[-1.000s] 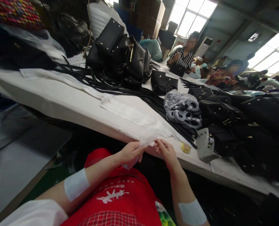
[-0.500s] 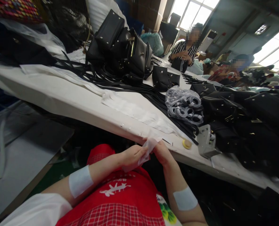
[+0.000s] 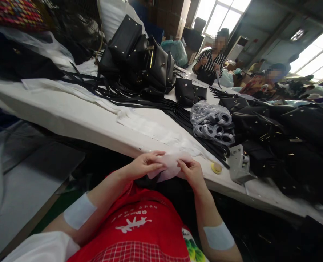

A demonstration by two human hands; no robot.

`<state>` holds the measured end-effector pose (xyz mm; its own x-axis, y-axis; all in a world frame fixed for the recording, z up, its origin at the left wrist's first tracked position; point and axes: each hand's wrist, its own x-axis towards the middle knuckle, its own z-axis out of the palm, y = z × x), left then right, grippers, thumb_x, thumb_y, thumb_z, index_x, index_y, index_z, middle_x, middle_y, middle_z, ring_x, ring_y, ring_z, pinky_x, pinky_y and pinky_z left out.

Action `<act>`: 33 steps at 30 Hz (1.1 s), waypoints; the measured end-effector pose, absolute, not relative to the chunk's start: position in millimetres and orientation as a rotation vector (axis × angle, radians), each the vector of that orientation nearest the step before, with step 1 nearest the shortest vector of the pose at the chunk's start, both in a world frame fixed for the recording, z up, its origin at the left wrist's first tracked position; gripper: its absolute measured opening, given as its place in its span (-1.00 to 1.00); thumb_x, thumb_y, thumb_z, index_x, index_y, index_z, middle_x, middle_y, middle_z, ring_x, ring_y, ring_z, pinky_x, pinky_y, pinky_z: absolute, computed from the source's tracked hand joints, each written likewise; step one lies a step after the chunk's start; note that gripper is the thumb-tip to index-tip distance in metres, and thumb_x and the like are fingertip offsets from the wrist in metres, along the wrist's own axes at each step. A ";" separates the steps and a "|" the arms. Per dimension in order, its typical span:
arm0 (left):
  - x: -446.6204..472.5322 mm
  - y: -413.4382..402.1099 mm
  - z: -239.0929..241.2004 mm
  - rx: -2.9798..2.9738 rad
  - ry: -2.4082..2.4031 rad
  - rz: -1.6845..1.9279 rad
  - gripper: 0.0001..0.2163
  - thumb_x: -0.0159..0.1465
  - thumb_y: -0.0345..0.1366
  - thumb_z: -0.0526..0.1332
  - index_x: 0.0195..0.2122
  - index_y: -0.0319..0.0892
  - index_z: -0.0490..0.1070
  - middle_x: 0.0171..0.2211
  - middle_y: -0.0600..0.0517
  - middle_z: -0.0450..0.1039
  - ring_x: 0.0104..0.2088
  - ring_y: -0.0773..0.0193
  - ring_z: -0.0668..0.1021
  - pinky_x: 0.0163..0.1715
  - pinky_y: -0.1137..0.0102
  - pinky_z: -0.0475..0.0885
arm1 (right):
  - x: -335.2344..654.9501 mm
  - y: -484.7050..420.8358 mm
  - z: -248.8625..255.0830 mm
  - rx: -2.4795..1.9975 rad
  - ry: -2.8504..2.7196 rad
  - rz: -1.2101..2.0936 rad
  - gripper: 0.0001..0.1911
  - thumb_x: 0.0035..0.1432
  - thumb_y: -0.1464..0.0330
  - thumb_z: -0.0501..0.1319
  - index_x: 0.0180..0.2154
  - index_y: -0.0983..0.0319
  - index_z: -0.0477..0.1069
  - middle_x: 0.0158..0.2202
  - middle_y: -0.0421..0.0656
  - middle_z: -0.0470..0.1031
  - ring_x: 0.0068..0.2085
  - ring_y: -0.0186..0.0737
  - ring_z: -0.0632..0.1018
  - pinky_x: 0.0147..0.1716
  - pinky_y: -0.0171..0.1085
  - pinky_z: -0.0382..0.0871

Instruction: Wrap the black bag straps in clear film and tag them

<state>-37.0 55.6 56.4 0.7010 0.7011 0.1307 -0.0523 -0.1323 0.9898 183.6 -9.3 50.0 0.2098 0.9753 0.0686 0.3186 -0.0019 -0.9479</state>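
Note:
A thin, translucent white sheet [image 3: 170, 168] is stretched between my two hands at the front edge of the table. My left hand [image 3: 146, 164] pinches its left side between thumb and fingers. At the other side, my right hand [image 3: 190, 171] grips the sheet with thumb and fingertips. Whether it is thin paper or plastic film I cannot tell. Just beyond my hands lies a strip of similar white sheets [image 3: 156, 127] on the white table [image 3: 76, 120]. Something dark shows below the sheet, near my lap.
Black handbags [image 3: 153, 65] stand at the back, with long black straps [image 3: 166, 105] along the table. A clear bag of rolled straps [image 3: 213, 123], a yellow tape roll [image 3: 216, 167] and a tape dispenser [image 3: 240, 163] lie to the right. Another person [image 3: 212, 62] works across the table.
My hands have moved apart and slightly up, and the crumpled sheet is now spread out between them. Across the table, the other person's hands have separated.

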 end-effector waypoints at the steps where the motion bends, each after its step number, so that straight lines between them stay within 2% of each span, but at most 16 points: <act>1: -33.5 51.3 57.4 1.641 0.460 0.650 -0.76 0.22 -0.14 0.28 -0.28 -0.21 0.61 0.06 -0.11 0.43 0.07 0.09 0.45 0.09 0.32 0.30 | 180.9 -10.0 51.8 -1.470 -1.325 0.879 -0.83 0.04 0.29 0.28 -0.38 0.24 0.59 -0.42 -0.15 0.61 -0.38 -0.16 0.57 -0.35 -0.25 0.47; 3: -23.8 42.7 55.0 1.710 0.388 0.601 -0.74 0.25 -0.13 0.25 -0.33 -0.22 0.60 -0.01 -0.11 0.46 -0.02 0.12 0.50 0.03 0.34 0.34 | 176.0 -11.7 55.6 -1.386 -1.395 0.936 -0.87 0.02 0.34 0.28 -0.37 0.23 0.59 -0.38 -0.16 0.62 -0.35 -0.16 0.58 -0.33 -0.26 0.47; 5: -14.6 36.4 48.2 1.728 0.427 0.593 -0.68 0.30 -0.11 0.19 -0.41 -0.25 0.57 -0.29 -0.05 0.51 -0.26 0.24 0.53 -0.17 0.40 0.42 | 174.1 -12.8 58.5 -1.365 -1.405 0.919 -0.86 0.03 0.34 0.29 -0.33 0.22 0.59 -0.35 -0.16 0.62 -0.31 -0.15 0.59 -0.27 -0.24 0.48; 6: -11.4 34.5 44.3 1.724 0.460 0.594 -0.65 0.31 -0.10 0.16 -0.43 -0.26 0.54 -0.41 0.00 0.47 -0.37 0.29 0.50 -0.28 0.43 0.42 | 174.8 -12.9 59.2 -1.376 -1.383 0.885 -0.84 0.04 0.32 0.29 -0.31 0.21 0.59 -0.33 -0.15 0.62 -0.29 -0.14 0.59 -0.25 -0.23 0.48; 8: -8.4 33.5 37.8 1.710 0.507 0.599 -0.62 0.33 -0.09 0.13 -0.46 -0.28 0.51 -0.50 0.04 0.40 -0.47 0.35 0.43 -0.41 0.48 0.37 | 179.4 -12.6 59.4 -1.406 -1.301 0.810 -0.83 0.06 0.28 0.29 -0.31 0.21 0.57 -0.33 -0.15 0.61 -0.29 -0.15 0.58 -0.24 -0.22 0.47; 13: -10.9 35.8 38.0 1.754 0.477 0.598 -0.62 0.33 -0.11 0.13 -0.48 -0.28 0.51 -0.46 0.01 0.41 -0.44 0.34 0.44 -0.37 0.47 0.37 | 192.9 -12.0 57.4 -1.440 -1.207 0.740 -0.83 0.03 0.25 0.33 -0.44 0.23 0.51 -0.49 -0.20 0.52 -0.44 -0.27 0.48 -0.40 -0.31 0.38; 17: -7.4 30.5 47.2 1.723 0.379 0.573 -0.69 0.28 -0.11 0.19 -0.40 -0.26 0.54 -0.30 -0.03 0.46 -0.33 0.28 0.50 -0.29 0.44 0.42 | 186.7 -14.4 57.9 -1.379 -1.258 0.870 -0.80 0.04 0.28 0.33 -0.52 0.25 0.43 -0.57 -0.26 0.41 -0.52 -0.36 0.36 -0.52 -0.36 0.26; 23: -2.1 19.8 55.0 1.864 0.346 0.553 -0.64 0.36 -0.18 0.08 -0.49 -0.29 0.45 -0.55 0.05 0.38 -0.50 0.37 0.41 -0.44 0.50 0.30 | 173.6 -16.7 59.4 -1.297 -1.215 0.955 -0.68 -0.02 0.24 0.36 -0.58 0.23 0.29 -0.63 -0.31 0.27 -0.57 -0.40 0.26 -0.58 -0.38 0.15; 29: -5.9 16.8 57.9 2.066 0.308 0.574 -0.70 0.35 -0.32 0.07 -0.52 -0.24 0.40 -0.54 0.06 0.36 -0.51 0.39 0.36 -0.47 0.50 0.22 | 178.8 -15.4 64.4 -1.254 -1.428 0.901 -0.87 0.00 0.30 0.34 -0.36 0.22 0.52 -0.44 -0.21 0.43 -0.44 -0.30 0.39 -0.46 -0.31 0.26; 31: -5.4 16.1 56.4 2.088 0.305 0.555 -0.70 0.34 -0.33 0.08 -0.54 -0.23 0.38 -0.56 0.07 0.34 -0.53 0.39 0.34 -0.48 0.50 0.20 | 177.7 -15.7 65.8 -1.242 -1.481 0.865 -0.89 0.02 0.33 0.33 -0.49 0.22 0.49 -0.48 -0.21 0.40 -0.44 -0.30 0.39 -0.46 -0.31 0.25; 33: -4.1 15.0 54.9 2.082 0.297 0.544 -0.70 0.34 -0.33 0.08 -0.55 -0.23 0.37 -0.56 0.07 0.34 -0.53 0.39 0.34 -0.48 0.50 0.20 | 174.4 -15.8 65.0 -1.236 -1.485 0.853 -0.78 0.01 0.35 0.34 -0.60 0.22 0.40 -0.54 -0.23 0.35 -0.48 -0.32 0.36 -0.49 -0.31 0.21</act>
<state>-4.1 15.0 54.9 0.8725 0.4117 0.2633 -0.0016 -0.5364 0.8440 174.4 -15.8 65.0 0.0036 0.9696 0.2447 0.2774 0.2342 -0.9318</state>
